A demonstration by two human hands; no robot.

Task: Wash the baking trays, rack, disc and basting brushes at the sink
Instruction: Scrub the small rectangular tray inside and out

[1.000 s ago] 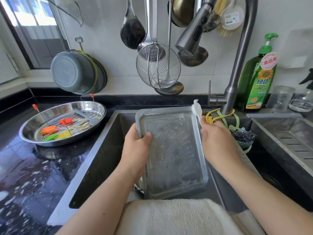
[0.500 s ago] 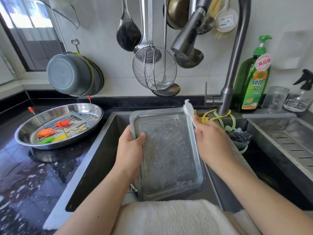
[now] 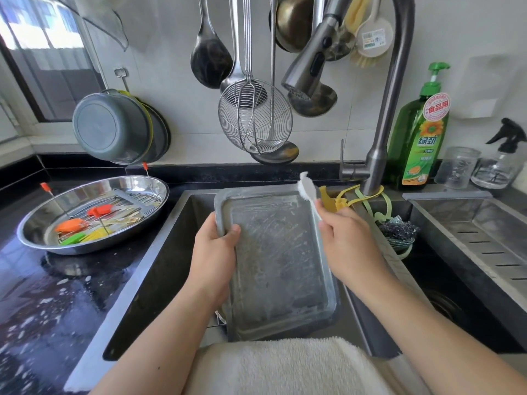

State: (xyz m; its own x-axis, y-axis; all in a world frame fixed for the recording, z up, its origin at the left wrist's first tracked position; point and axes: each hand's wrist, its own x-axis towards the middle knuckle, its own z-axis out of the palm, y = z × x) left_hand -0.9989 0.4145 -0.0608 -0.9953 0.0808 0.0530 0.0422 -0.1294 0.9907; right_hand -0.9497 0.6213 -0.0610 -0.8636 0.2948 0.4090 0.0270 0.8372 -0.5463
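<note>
A grey rectangular baking tray [image 3: 278, 260], smeared with soap streaks, is tilted up over the left sink basin [image 3: 159, 269]. My left hand [image 3: 215, 252] grips its left rim, thumb on the inner face. My right hand [image 3: 349, 246] holds a white cleaning cloth or brush [image 3: 308, 191] at the tray's upper right corner. On the counter to the left sits a round steel pan [image 3: 148, 189] holding a wire rack [image 3: 129, 202] and basting brushes [image 3: 82, 226] in orange, red, green and yellow.
The faucet [image 3: 382, 138] rises behind the right of the tray, its spray head above. A green detergent bottle [image 3: 419, 135], a jar and a spray bottle stand at the back right. Ladles and a skimmer [image 3: 255, 118] hang above. A white towel [image 3: 285, 366] drapes the front edge.
The tray and both hands have stayed in nearly the same grip; the white cloth or brush in my right hand has shifted slightly along the tray's upper right corner.
</note>
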